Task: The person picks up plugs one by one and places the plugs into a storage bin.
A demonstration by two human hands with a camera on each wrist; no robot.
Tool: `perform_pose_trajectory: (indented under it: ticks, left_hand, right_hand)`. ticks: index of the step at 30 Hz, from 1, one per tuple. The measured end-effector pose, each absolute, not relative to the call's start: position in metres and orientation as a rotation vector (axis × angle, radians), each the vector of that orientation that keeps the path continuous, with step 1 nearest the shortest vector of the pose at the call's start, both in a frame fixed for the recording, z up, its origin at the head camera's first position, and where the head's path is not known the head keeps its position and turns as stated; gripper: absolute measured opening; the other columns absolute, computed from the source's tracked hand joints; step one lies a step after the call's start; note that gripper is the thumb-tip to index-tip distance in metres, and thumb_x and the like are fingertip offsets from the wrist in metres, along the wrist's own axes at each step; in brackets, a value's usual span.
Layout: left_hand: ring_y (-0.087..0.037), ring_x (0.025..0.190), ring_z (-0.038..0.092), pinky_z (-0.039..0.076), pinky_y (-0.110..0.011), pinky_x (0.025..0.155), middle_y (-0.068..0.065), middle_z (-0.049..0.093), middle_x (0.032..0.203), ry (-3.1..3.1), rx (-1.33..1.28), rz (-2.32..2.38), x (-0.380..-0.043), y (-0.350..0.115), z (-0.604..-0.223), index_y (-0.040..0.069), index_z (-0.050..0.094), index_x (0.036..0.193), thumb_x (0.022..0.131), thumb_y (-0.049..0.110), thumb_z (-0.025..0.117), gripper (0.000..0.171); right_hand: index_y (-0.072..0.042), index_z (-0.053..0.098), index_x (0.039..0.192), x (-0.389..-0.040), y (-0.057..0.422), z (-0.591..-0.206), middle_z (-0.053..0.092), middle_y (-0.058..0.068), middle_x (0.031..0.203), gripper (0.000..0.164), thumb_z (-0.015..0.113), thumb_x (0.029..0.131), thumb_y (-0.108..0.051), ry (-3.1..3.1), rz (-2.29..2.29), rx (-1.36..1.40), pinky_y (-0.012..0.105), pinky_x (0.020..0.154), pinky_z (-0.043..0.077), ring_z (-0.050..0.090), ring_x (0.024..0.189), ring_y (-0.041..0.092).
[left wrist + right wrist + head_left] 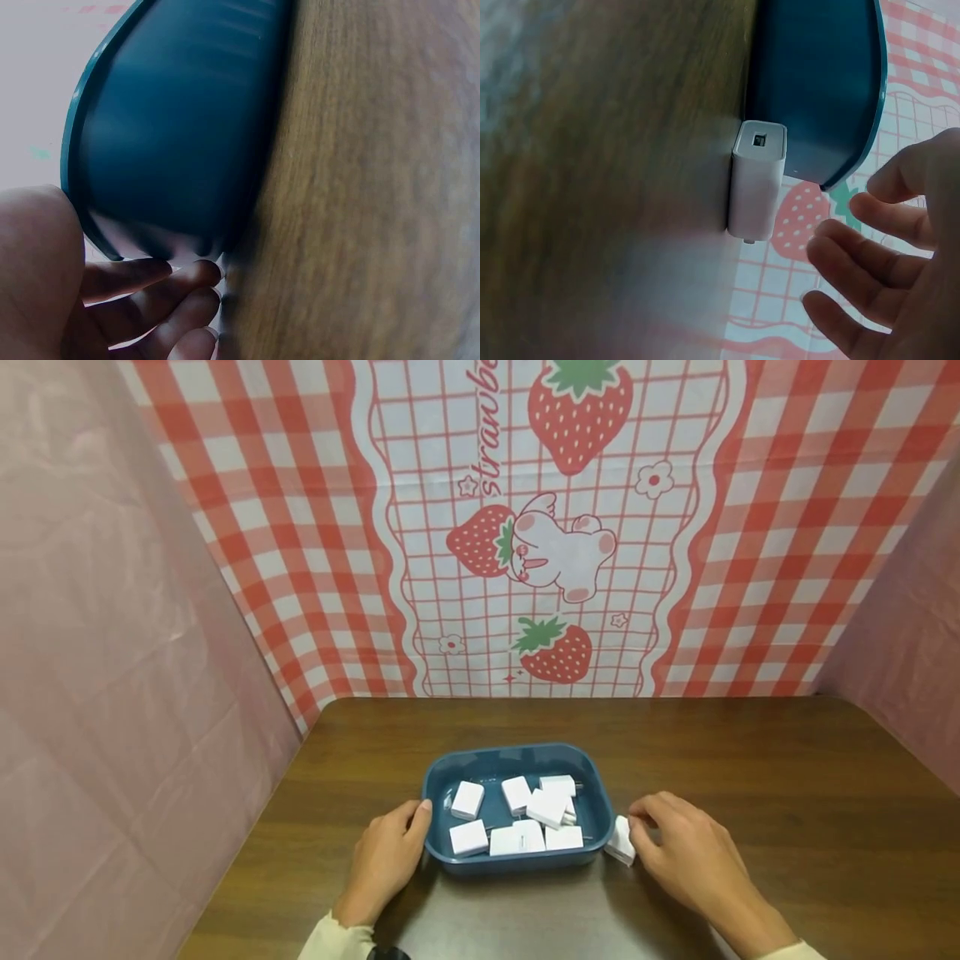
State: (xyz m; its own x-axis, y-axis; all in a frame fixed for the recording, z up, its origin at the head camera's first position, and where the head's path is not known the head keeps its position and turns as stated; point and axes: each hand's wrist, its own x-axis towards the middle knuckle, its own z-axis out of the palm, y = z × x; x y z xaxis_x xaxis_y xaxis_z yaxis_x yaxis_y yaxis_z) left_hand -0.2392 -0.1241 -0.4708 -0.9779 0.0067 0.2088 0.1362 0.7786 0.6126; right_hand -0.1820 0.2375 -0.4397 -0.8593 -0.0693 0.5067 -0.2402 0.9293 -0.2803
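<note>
A dark blue plastic tub (517, 862) stands on the table, holding several white charger plugs (468, 837). My left hand (386, 858) grips its left end, thumb on the rim and fingers (154, 304) bent against the outer wall. Just outside the tub's right end, another white charger plug (757, 184) lies on the table, its port facing the wrist camera. My right hand (686, 847) hovers beside that plug, fingers (855, 259) loosely bent and spread, with a gap between them and the plug in the right wrist view.
The brown wooden table (787, 793) reaches back to a red-and-white checked cloth (300, 527) printed with strawberries. Pale pink cloth (127, 693) hangs along the left side, and more pink cloth (900, 610) hangs on the right.
</note>
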Motion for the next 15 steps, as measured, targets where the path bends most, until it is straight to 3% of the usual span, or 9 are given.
perform_pose_trajectory:
  ticks: [5, 11, 15]
  left_hand:
    - [-0.025, 0.088, 0.069, 0.049, -0.053, 0.073, 0.002, 0.071, 0.094, -2.777, -0.124, -0.964, -0.2396, -0.1234, -0.4703, 0.022, 0.074, 0.105, 0.104, 0.044, 0.049, 0.033]
    - [-0.029, 0.092, 0.070, 0.050, -0.054, 0.075, -0.002, 0.073, 0.100, -2.765, -0.142, -0.945, -0.2397, -0.1243, -0.4707, 0.020, 0.074, 0.109, 0.104, 0.044, 0.048, 0.036]
    - [-0.030, 0.095, 0.070, 0.050, -0.056, 0.078, -0.003, 0.074, 0.104, -2.774, -0.137, -0.947, -0.2387, -0.1241, -0.4711, 0.019, 0.074, 0.112, 0.105, 0.044, 0.047, 0.038]
  right_hand:
    - [-0.017, 0.072, 0.095, -0.1805, 0.2426, -0.4396, 0.068, -0.002, 0.097, 0.013, 0.075, 0.085, -0.023, -2.686, 0.434, 0.207, 0.051, 0.072, 0.053, 0.066, 0.085, 0.022]
    - [-0.015, 0.071, 0.106, -0.1781, 0.2456, -0.4424, 0.065, 0.004, 0.102, 0.040, 0.079, 0.080, -0.044, -2.868, 0.321, 0.237, 0.052, 0.075, 0.050, 0.063, 0.090, 0.027]
    - [-0.012, 0.069, 0.112, -0.1758, 0.2449, -0.4446, 0.065, 0.007, 0.106, 0.049, 0.079, 0.080, -0.048, -2.958, 0.301, 0.256, 0.055, 0.078, 0.049, 0.062, 0.095, 0.030]
